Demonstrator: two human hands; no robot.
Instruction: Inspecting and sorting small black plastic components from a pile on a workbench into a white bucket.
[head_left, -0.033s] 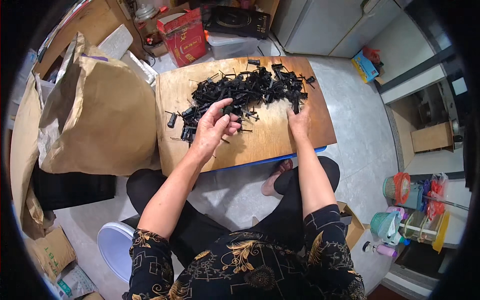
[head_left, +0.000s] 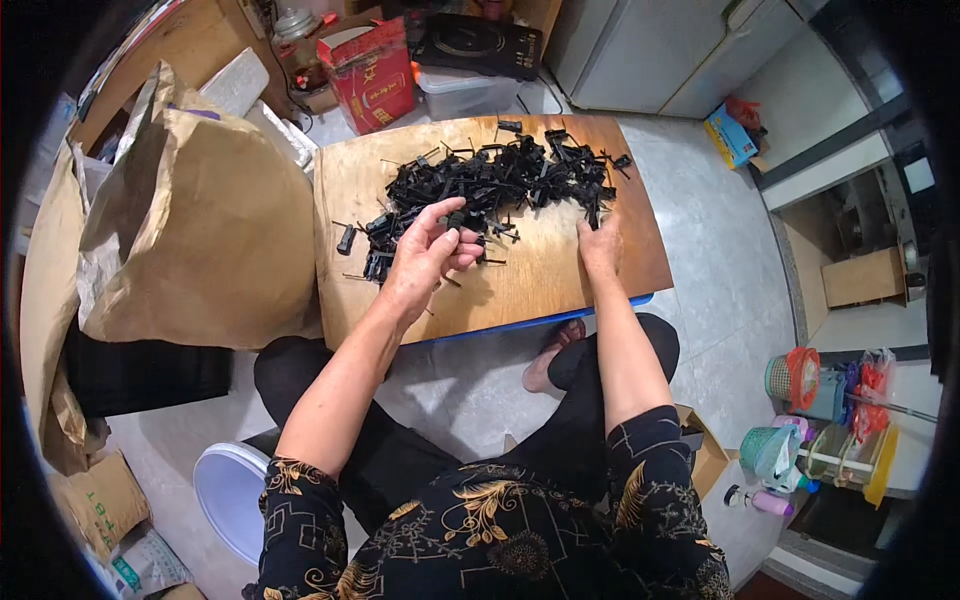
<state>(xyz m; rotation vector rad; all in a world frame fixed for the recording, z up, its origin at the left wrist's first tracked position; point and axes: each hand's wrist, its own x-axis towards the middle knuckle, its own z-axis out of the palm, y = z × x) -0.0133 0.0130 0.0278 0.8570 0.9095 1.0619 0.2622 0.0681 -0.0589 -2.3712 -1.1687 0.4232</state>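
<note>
A heap of small black plastic parts (head_left: 470, 180), many with thin stems, spreads over the wooden board (head_left: 530, 270). Above the heap's near side, my left hand (head_left: 428, 258) is raised with curled fingers. It holds a small dark plastic part (head_left: 455, 217) between thumb and fingers. My right hand (head_left: 600, 246) is at the heap's right end, low over the board. Its fingers are pinched on a black plastic part (head_left: 593, 212) that touches the others; the fingertips are partly hidden. One loose black part (head_left: 346, 240) lies apart on the left.
A large open brown paper bag (head_left: 210, 230) stands against the board's left side. Behind the board are a red box (head_left: 370, 80), a clear plastic tub (head_left: 465, 95) and a black cooktop (head_left: 478, 45). A white bucket (head_left: 232, 500) stands on the floor at lower left.
</note>
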